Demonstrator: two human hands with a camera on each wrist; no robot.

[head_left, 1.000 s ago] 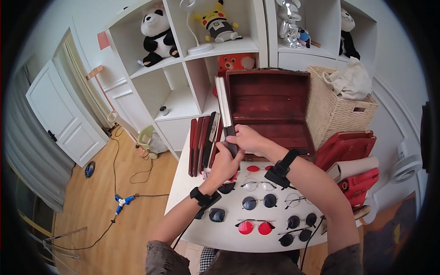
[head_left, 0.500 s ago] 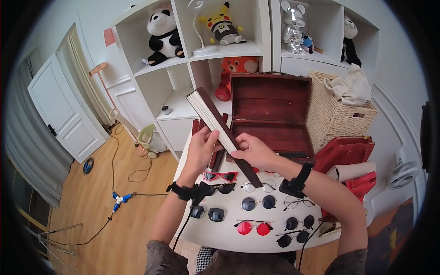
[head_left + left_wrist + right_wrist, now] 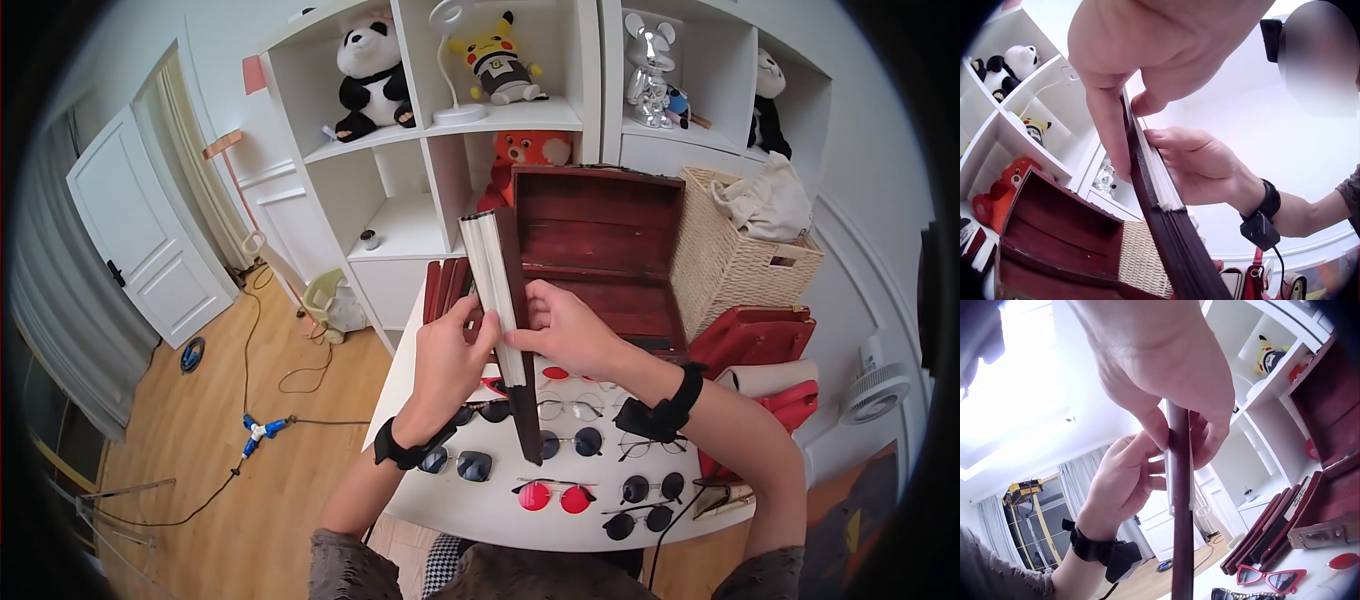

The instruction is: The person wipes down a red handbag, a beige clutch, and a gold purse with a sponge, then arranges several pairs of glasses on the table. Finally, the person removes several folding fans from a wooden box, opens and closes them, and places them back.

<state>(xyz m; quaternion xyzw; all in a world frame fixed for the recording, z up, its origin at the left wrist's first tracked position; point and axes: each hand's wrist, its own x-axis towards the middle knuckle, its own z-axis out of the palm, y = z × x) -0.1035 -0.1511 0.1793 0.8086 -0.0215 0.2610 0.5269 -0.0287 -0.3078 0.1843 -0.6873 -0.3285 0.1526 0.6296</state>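
Observation:
Both hands hold a closed folding fan (image 3: 518,395) over the table, with a dark red-brown outer guard, dark ribs and white pleated paper (image 3: 1159,178). It stands steeply, its white end up and its dark end down over the glasses. My left hand (image 3: 447,348) grips it from the left, thumb on the white pleats. From the right, my right hand (image 3: 578,332) pinches it around the middle, thumb against the pleats. In the right wrist view the narrow dark guard (image 3: 1181,544) runs down between the fingers. More closed fans (image 3: 1272,528) lie side by side behind the left hand.
An open dark red wooden chest (image 3: 600,228) stands at the back, beside a woven basket (image 3: 725,255). Several pairs of glasses, including red-lensed sunglasses (image 3: 535,495), cover the table front (image 3: 450,520). Red handbags (image 3: 755,345) stand at the right. Shelves with plush toys rise behind.
The fan has come up off the row and nearer my body. It leaned left half a second ago and now stands more upright. My hands have moved from its dark end up to the pleats.

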